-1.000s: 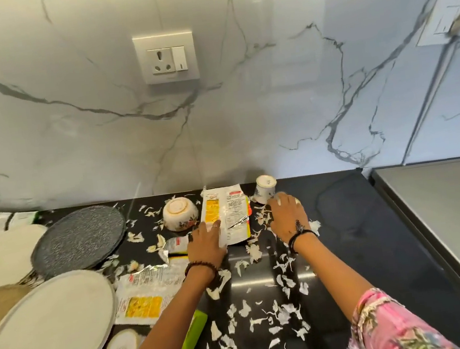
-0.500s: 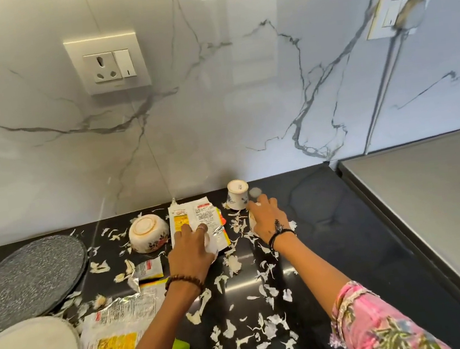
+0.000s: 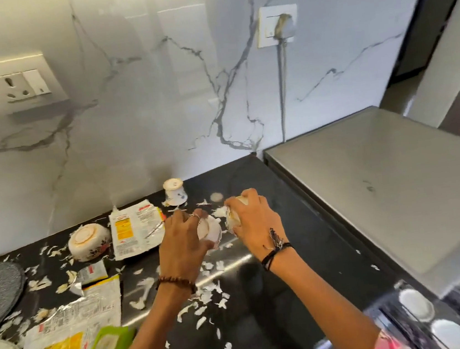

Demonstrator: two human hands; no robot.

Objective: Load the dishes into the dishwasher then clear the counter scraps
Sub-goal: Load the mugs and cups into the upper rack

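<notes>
Both hands are up over the black tabletop (image 3: 271, 328), near its back edge. The left hand (image 3: 183, 242) has its fingers curled round a small white cup (image 3: 211, 230), gripping it from above, a ring showing on one finger. The right hand (image 3: 253, 223) closes round another small white cup (image 3: 235, 217), the two cups almost touching between the hands. A third cup (image 3: 174, 192) stands upside down by the back wall, an upturned bowl (image 3: 88, 245) sits further left, and white scraps (image 3: 206, 299) lie scattered across the middle with opened packets (image 3: 137, 232).
</notes>
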